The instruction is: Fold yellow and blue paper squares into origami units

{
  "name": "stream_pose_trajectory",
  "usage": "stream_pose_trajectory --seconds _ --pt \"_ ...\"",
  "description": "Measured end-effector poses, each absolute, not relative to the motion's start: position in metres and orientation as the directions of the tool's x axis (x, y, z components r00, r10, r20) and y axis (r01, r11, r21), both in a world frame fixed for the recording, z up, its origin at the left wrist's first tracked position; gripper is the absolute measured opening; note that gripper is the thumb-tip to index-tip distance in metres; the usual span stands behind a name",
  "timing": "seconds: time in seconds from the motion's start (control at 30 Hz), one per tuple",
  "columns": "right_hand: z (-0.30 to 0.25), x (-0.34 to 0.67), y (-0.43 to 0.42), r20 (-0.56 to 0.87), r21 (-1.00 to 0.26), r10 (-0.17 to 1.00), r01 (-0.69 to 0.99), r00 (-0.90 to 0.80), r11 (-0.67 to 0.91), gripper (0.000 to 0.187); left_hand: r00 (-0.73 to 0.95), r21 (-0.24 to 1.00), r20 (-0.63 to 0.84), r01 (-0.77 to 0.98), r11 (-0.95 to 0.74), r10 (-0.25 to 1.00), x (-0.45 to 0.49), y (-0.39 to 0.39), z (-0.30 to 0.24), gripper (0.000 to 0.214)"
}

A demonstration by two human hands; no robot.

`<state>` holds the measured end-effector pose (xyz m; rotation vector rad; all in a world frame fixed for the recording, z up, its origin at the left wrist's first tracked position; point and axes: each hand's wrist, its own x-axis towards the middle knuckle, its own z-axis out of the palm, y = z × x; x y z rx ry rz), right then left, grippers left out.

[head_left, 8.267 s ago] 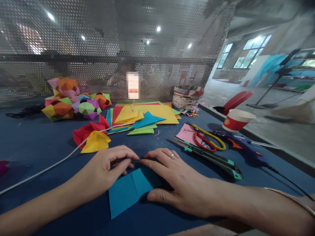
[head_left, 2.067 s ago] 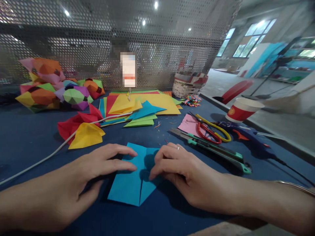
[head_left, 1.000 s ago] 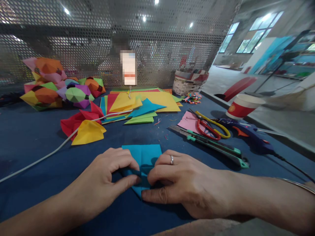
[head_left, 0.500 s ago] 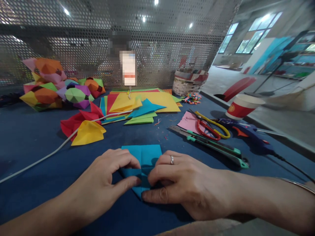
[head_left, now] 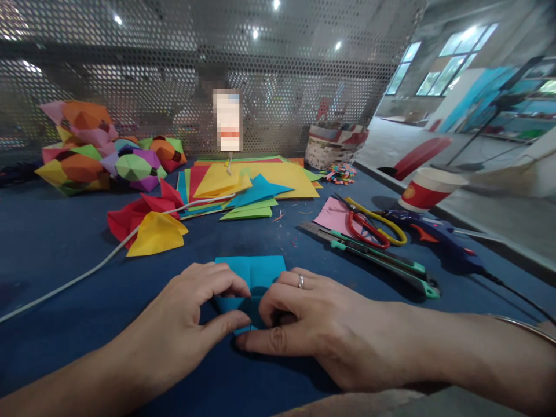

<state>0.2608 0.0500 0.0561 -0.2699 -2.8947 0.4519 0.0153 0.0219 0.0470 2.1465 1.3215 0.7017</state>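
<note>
A sheet of blue origami paper (head_left: pixel 267 269) lies on the dark blue tabletop in front of me, with a crease down its middle and its near part folded in. My left hand (head_left: pixel 191 315) grips its left side, fingertips on top and thumb at the near fold. On the right side, my right hand (head_left: pixel 321 324), with a ring on one finger, presses the paper with bent fingers. Its thumb lies across the near edge, where the tip is covered. Both hands partly hide the paper.
Beyond my hands lie a yellow folded piece (head_left: pixel 158 234), red folded pieces (head_left: pixel 125 217), a white cord (head_left: pixel 99 266) and stacked coloured paper (head_left: pixel 286 179). At right are a utility knife (head_left: pixel 373 255), scissors (head_left: pixel 377 223), a glue gun (head_left: pixel 438 234) and a paper cup (head_left: pixel 430 188). Paper ornaments (head_left: pixel 78 168) stand back left.
My right thumb has slid left along the paper's near edge, and the pointed near tip that showed before is now folded up or covered. My left hand has hardly moved.
</note>
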Motion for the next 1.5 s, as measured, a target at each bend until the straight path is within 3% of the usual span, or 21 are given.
stream_pose_trajectory --seconds 0.23,0.5,0.77,1.07,1.5 --pt "0.059 0.260 0.050 0.144 -0.271 0.199 0.155 -0.969 0.950 0.044 0.389 0.674 0.119 0.644 -0.362 0.914 0.015 0.022 0.047 0.007" --pt "0.061 0.261 0.048 0.124 -0.267 0.203 0.164 -0.971 0.950 0.045 0.325 0.662 0.227 0.640 -0.390 0.918 0.011 0.023 0.039 0.011" --pt "0.060 0.260 0.048 0.139 -0.281 0.202 0.157 -0.969 0.947 0.046 0.316 0.570 0.239 0.720 -0.396 0.918 0.004 0.030 0.039 0.030" --pt "0.059 0.262 0.048 0.157 -0.272 0.209 0.161 -0.965 0.949 0.045 0.235 0.542 0.149 0.793 -0.278 0.961 -0.007 0.041 0.045 0.039" --pt "0.059 0.261 0.048 0.135 -0.270 0.213 0.170 -0.968 0.948 0.048 0.286 0.477 0.226 0.801 -0.361 0.931 -0.025 0.048 0.043 0.036"
